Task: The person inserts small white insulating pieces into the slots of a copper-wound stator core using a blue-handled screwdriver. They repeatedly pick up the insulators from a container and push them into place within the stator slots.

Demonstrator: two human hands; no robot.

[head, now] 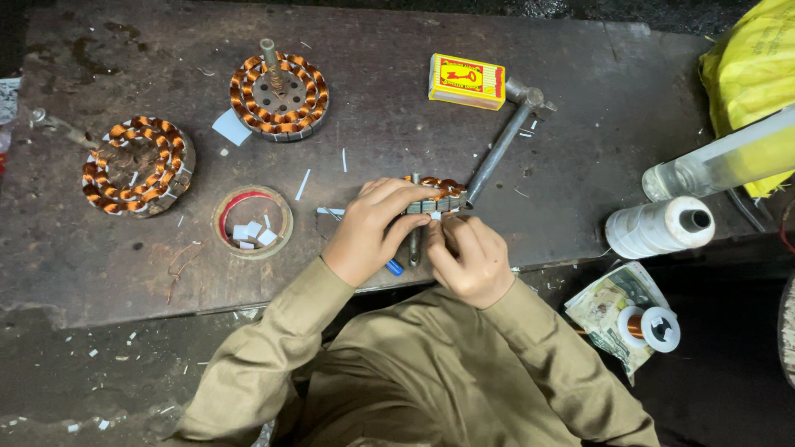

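Both hands (422, 236) on upright stator (439, 194)

This is a workshop where motors get fixed. A dark, worn bench (497, 124) holds round copper wire coils (279, 97), a metal hammer (507, 141), a tape ring (252, 221) and spools of thread (658, 226) and wire (648, 328)
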